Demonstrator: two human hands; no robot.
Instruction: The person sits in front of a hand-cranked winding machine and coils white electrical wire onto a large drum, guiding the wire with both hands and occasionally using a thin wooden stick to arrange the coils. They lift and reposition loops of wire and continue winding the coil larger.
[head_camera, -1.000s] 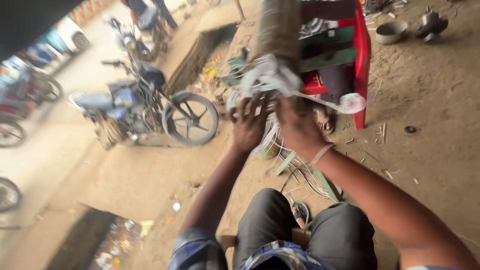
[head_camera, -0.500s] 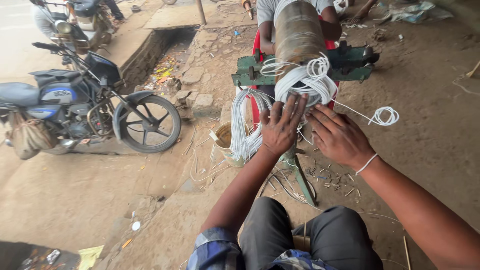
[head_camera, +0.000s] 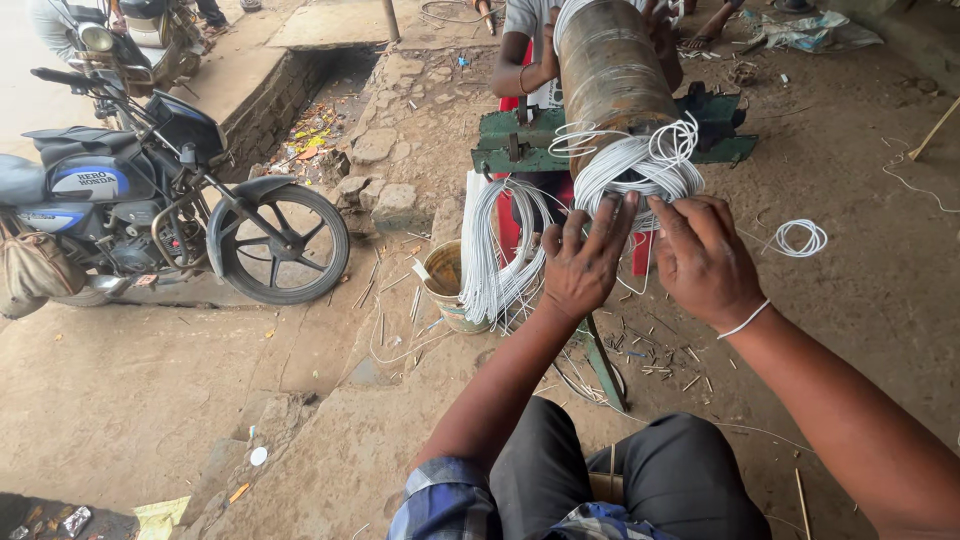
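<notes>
Bare, packed dirt floor (head_camera: 880, 300) strewn with wire scraps runs out to an open roadside, where a motorcycle (head_camera: 150, 210) stands at far left beside a stone-edged drain (head_camera: 300, 110). In the middle, a rusty metal cylinder (head_camera: 612, 75) lies on a green stand (head_camera: 520, 140). Both hands, left hand (head_camera: 585, 262) and right hand (head_camera: 703, 260), press spread, unclenched fingers on the white wire coils (head_camera: 635, 170) at its near end; more loops hang left over a bucket (head_camera: 447, 285)

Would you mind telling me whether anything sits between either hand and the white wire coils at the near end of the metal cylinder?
Nothing visible does. The left hand and right hand both rest directly on the white wire coils bunched at the end of the rusty metal cylinder.
</notes>
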